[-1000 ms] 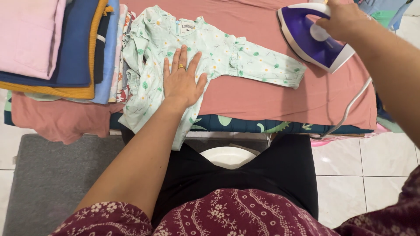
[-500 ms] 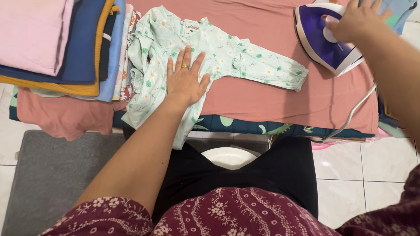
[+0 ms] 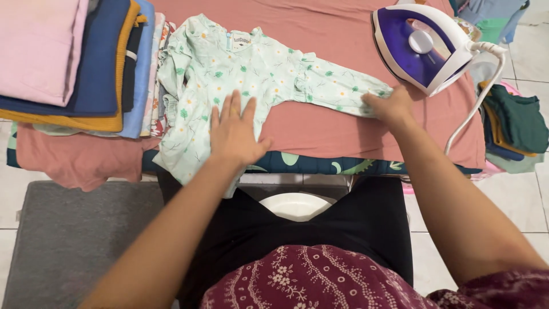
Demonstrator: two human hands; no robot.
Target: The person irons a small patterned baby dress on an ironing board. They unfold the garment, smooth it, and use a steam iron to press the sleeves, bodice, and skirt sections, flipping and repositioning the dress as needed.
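Observation:
A small mint-green flowered garment (image 3: 251,74) with long sleeves lies spread on a pink cloth (image 3: 343,131) that covers the ironing surface. My left hand (image 3: 234,131) presses flat on the garment's lower body, fingers apart. My right hand (image 3: 388,106) rests on the cuff of the sleeve that stretches to the right; I cannot tell whether it pinches the fabric or only presses it. A purple and white iron (image 3: 420,48) stands at the far right of the cloth, with no hand on it.
A stack of folded clothes (image 3: 74,57) in pink, navy, mustard and blue sits at the left. More folded clothes (image 3: 514,126) lie at the right, past the iron's white cord (image 3: 477,109). A grey mat (image 3: 74,240) lies on the tiled floor, and a white stool (image 3: 297,205) shows below.
My right hand let go of the iron and came down onto the right sleeve cuff. My left hand slid a little lower on the garment. The iron now stands alone.

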